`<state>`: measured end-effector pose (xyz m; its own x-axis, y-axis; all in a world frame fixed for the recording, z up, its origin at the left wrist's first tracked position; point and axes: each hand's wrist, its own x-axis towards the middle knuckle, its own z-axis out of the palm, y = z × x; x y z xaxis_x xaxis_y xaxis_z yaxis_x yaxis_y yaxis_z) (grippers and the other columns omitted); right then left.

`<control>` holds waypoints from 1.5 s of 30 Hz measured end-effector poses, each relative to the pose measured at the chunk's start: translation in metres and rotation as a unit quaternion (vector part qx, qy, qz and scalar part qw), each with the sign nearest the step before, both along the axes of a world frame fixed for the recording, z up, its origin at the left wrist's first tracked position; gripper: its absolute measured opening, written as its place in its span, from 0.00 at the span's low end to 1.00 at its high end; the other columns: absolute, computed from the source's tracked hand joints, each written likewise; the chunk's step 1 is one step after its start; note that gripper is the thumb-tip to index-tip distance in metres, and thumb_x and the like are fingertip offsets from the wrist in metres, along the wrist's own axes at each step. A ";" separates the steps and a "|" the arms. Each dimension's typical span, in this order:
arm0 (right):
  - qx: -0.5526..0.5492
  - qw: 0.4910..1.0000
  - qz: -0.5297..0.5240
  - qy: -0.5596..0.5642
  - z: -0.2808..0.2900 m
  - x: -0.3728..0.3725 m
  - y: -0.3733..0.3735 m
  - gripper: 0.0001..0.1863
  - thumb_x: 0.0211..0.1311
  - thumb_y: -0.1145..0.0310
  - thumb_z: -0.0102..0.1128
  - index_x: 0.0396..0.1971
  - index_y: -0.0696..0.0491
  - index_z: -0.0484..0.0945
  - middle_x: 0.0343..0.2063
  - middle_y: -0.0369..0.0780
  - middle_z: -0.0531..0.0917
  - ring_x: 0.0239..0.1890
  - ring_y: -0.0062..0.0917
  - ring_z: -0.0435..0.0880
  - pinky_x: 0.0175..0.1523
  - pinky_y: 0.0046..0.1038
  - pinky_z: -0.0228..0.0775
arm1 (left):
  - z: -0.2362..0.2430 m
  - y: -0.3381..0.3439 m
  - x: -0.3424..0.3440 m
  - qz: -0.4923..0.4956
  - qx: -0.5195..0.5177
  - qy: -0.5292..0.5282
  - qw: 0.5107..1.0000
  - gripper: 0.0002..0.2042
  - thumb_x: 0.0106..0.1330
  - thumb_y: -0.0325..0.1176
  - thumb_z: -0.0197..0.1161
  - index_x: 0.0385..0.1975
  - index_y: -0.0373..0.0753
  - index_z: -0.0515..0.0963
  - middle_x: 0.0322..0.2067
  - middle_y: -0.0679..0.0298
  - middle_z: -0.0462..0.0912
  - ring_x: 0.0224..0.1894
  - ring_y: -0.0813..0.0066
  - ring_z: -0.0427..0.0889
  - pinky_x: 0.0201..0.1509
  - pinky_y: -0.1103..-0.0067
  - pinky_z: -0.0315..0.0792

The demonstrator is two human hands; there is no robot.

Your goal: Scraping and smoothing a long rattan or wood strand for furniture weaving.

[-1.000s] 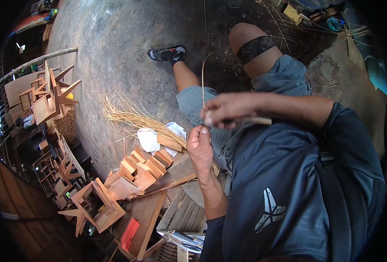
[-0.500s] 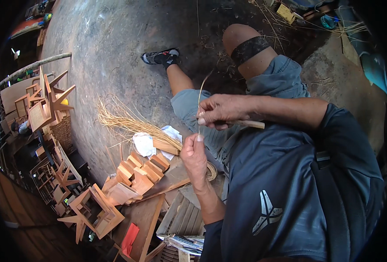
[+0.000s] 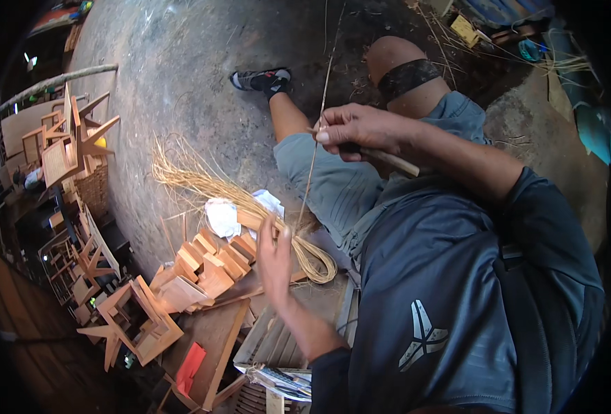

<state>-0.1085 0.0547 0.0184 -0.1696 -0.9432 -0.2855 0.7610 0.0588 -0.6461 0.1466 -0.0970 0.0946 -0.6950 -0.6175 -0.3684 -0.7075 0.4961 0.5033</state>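
My right hand (image 3: 354,131) pinches a long, thin cane strand (image 3: 328,76) between thumb and fingers. In the same fist lies a wooden-handled tool (image 3: 395,162); its handle sticks out past the palm, and its working end is mostly hidden. From the right hand the strand runs nearly straight, upward to the top edge and down towards the left thumb. My left hand (image 3: 276,265) is lower, fingers stretched out and thumb apart, at a bundle of cane strands (image 3: 233,196). One end of the bundle loops beside my leg; the other fans out over the floor.
Cut wooden blocks (image 3: 216,272) and white crumpled cloth or paper (image 3: 223,217) are by the bundle. Wooden frames (image 3: 129,321) stand at the left, near a red piece (image 3: 190,369) on a board. A slatted crate (image 3: 271,345) is close to my left forearm. Cane scraps litter the upper right.
My left hand has let go of the strand and moved down and left to the bundle. My right hand has risen slightly, and the strand now reaches farther above and below it.
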 end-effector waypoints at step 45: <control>-0.046 0.999 -0.018 -0.005 0.001 -0.006 0.006 0.13 0.59 0.61 0.58 0.35 0.54 0.71 0.23 0.34 0.74 0.16 0.12 0.69 0.18 0.15 0.57 | 0.007 0.027 -0.035 0.167 0.347 0.141 0.912 0.08 0.63 0.34 0.58 0.32 0.35 0.73 0.16 0.74 0.66 0.16 0.90 0.58 0.18 0.91 0.51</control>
